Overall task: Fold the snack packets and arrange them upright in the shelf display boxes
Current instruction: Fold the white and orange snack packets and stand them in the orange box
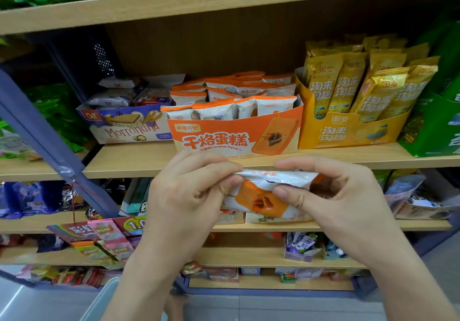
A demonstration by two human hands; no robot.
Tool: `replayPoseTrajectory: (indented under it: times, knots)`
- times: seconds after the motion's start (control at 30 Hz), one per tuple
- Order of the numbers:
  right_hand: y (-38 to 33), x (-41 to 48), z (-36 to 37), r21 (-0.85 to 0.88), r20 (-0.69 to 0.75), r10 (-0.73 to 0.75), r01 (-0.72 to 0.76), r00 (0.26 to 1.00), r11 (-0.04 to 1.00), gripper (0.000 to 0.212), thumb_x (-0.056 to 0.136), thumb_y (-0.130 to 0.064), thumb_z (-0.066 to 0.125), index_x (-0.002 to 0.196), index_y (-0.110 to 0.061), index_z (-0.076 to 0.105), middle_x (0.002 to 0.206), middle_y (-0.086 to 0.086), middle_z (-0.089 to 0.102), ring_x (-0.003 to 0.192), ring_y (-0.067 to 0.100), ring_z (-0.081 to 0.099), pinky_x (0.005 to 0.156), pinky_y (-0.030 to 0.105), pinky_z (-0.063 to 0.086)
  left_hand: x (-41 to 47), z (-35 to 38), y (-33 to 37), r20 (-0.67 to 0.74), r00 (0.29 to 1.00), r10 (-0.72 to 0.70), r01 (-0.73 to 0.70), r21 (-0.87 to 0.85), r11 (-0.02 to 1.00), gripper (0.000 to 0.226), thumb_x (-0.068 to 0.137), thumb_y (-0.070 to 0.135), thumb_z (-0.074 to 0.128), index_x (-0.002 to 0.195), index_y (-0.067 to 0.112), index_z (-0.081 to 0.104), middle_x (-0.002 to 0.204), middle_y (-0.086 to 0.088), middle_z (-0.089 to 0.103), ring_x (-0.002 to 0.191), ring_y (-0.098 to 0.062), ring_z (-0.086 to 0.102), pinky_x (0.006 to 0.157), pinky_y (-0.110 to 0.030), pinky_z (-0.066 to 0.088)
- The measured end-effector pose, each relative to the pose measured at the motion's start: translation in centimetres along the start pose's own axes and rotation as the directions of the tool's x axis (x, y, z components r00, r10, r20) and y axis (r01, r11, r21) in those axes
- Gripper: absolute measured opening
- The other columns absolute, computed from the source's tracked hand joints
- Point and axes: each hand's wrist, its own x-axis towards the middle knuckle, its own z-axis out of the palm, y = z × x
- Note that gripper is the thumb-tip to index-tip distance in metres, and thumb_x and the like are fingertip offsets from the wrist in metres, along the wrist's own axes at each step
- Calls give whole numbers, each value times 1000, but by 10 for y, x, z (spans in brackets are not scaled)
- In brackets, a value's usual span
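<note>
While the left hand [189, 192] and right hand [333, 191] pinch the snack packet [261, 197], fingers [211, 169] curled, we record it held level.

Your packet [268, 196] was white with an orange centre panel and a dark brown swirl. The display box [224, 131] matched it: orange and cream, with white lettering. The neighbouring box [348, 134] was golden yellow, the wafer box [129, 129] white and purple, and the shelves [139, 161] pale wood.
</note>
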Motion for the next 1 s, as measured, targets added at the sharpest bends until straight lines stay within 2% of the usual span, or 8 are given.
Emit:
replayPoseTrajectory:
  times: [0.23,0.37,0.53,0.6,0.7,0.73,0.87,1.0]
  knots:
    - [-4,4,-1,214,52,26,-37,998,976,50,67,-32,74,115,-32,59,88,-6,77,86,11,73,69,18,54,-3,3,-1,35,968,-248,250,-233,940,15,87,33,64,98,27,72,98,21,68,97,-3,64,74,-14,51]
    - [-3,3,4,116,22,-3,0,1000,993,40,71,-31,74,110,-29,65,92,-14,76,90,6,71,74,18,56,1,3,5,135,967,-216,241,-218,946,27,86,36,63,111,31,70,107,22,68,105,1,62,83,-15,50]
    - [-10,1,13,-51,87,-80,85,993,995,37,75,-34,74,107,-48,60,97,-27,71,94,-7,66,77,9,50,15,11,25,195,953,-232,295,-417,860,26,85,40,68,109,33,70,97,15,72,96,-5,67,79,-17,53]
    - [-10,1,13,-89,87,-80,87,993,992,46,75,-34,75,113,-50,55,97,-30,70,94,-9,65,80,9,50,18,15,29,167,933,-320,360,-491,794,13,87,35,69,98,30,72,90,9,73,88,-9,69,74,-26,57]
    - [-8,0,11,-107,48,-72,77,996,991,49,74,-35,76,118,-43,56,92,-27,72,93,-4,67,80,12,51,19,18,30,164,798,-580,524,-665,532,14,88,31,59,85,20,67,77,-2,72,78,-18,70,73,-45,60]
    - [-6,0,10,-109,28,-76,78,997,991,48,73,-36,75,117,-42,57,91,-25,72,93,-4,66,79,10,49,20,19,29,173,777,-605,538,-682,496,15,89,29,57,84,18,65,76,-4,72,78,-21,70,73,-47,59]
    - [-1,2,7,-80,-12,-56,55,998,995,42,72,-39,76,112,-41,63,97,-18,74,99,1,66,80,14,51,20,18,28,226,817,-531,516,-697,498,17,87,30,58,92,15,64,83,-6,74,79,-27,72,64,-45,59]
    - [-5,5,6,95,-44,-27,31,999,995,34,68,-34,76,101,-30,69,89,-12,76,88,9,71,73,27,57,15,15,20,407,850,-334,526,-616,587,29,85,32,70,113,27,64,104,5,74,98,-15,70,75,-33,60]
